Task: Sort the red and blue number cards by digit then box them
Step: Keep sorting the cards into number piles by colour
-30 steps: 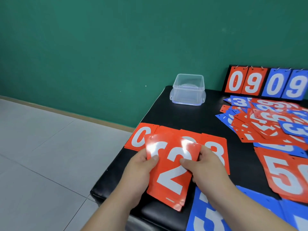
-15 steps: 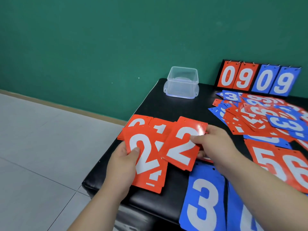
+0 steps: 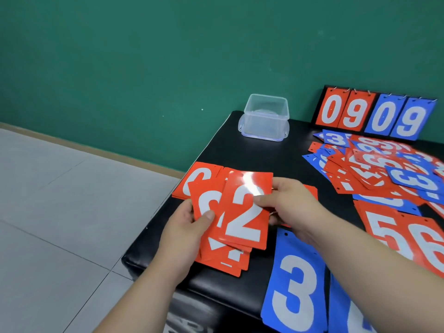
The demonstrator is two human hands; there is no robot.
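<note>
Red "2" card [image 3: 245, 212] in right hand [image 3: 290, 207] grip; left hand [image 3: 185, 227] grips red stack [image 3: 223, 258].

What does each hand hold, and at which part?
Left hand holds a red card stack at its left edge; right hand pinches a red 2 card at its right edge.

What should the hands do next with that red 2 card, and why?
Probably lay the red 2 card squarely onto the stack of red cards in the left hand. The right hand pinches it half over that stack, whose top card looks like a 2 as well, so the digits seem to match. The clear box at the back of the table can wait.
</note>
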